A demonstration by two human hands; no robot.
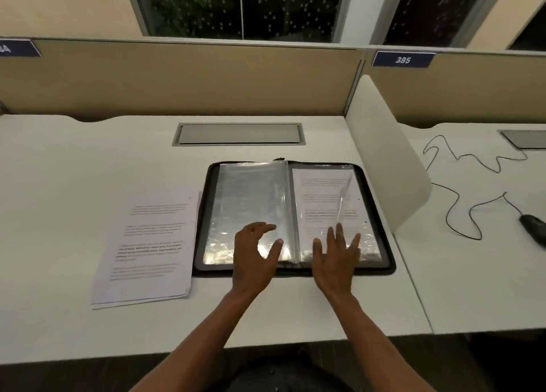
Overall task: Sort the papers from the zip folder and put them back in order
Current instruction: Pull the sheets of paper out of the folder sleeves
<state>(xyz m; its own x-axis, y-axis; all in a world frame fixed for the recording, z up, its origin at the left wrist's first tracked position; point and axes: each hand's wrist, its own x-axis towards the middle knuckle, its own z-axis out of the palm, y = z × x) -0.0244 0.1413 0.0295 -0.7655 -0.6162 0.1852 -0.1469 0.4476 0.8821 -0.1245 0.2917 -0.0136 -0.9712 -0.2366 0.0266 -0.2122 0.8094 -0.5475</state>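
A black zip folder [387, 244] lies open on the white desk, with clear plastic sleeves on both sides. The left sleeves [248, 196] shine and look empty. A printed sheet [325, 196] sits in the right sleeve. My left hand [257, 252] hovers over the lower left sleeve, fingers spread and loosely bent, holding nothing. My right hand [336, 255] lies flat, fingers straight, on the lower part of the right sleeve. A stack of printed papers [147, 244] lies on the desk just left of the folder.
A grey cable hatch [239, 134] is set into the desk behind the folder. A white divider panel [384, 155] stands at the desk's right edge. Beyond it, a black mouse [534, 229] with a looping cord lies on the neighbouring desk.
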